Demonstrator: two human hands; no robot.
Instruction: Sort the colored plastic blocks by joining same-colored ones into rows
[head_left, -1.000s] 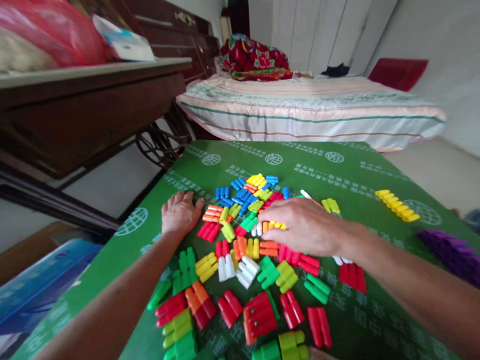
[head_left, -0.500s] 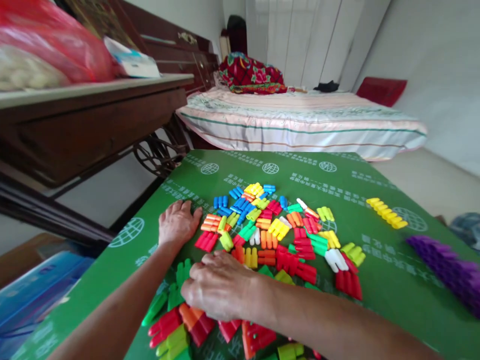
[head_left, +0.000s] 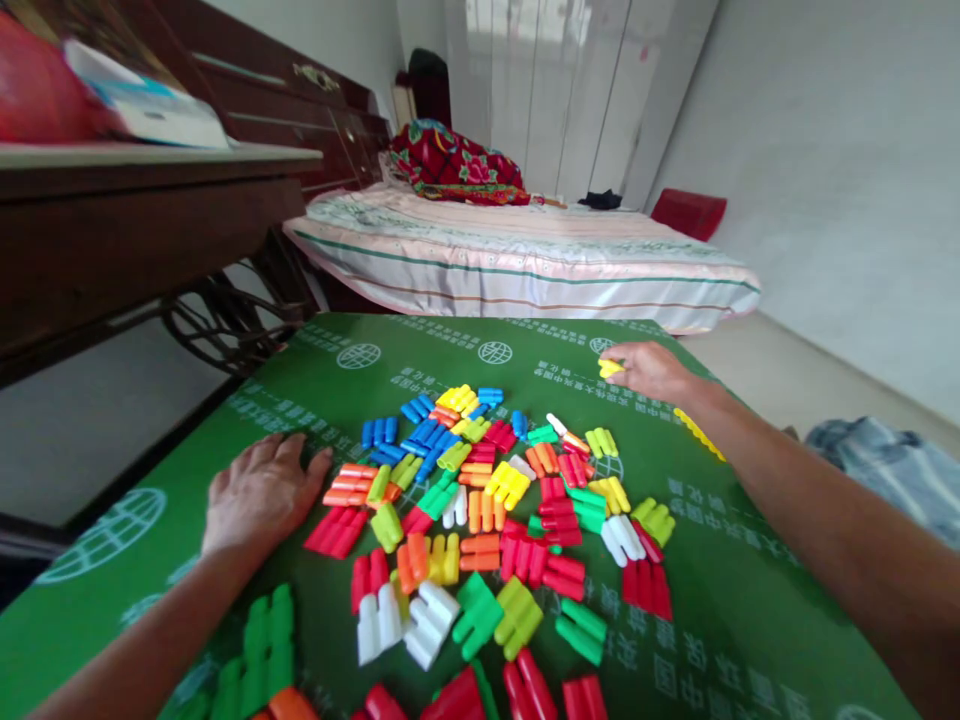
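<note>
My left hand (head_left: 259,495) lies flat on the green board, fingers spread, just left of the loose plastic pieces. Far to the right, my right hand (head_left: 649,370) pinches a yellow plastic piece (head_left: 610,368) above the board's far right part. A row of yellow pieces (head_left: 699,436) shows beside my right forearm, which covers part of it. Between my hands lie many finger-shaped plastic pieces: blue ones (head_left: 429,437), a yellow one (head_left: 507,484), a white one (head_left: 430,624), red ones (head_left: 646,588) and a green one (head_left: 477,614).
The green printed board (head_left: 420,350) serves as the work surface. Behind it stands a bed (head_left: 525,250) with a striped sheet and a red floral blanket (head_left: 457,165). A dark wooden sewing table (head_left: 135,240) is at the left. Checked cloth (head_left: 885,470) lies at the right.
My right hand has moved from the near pieces to the far right and now holds a yellow piece. The view has shifted right; the purple row is no longer visible. My left hand still rests flat.
</note>
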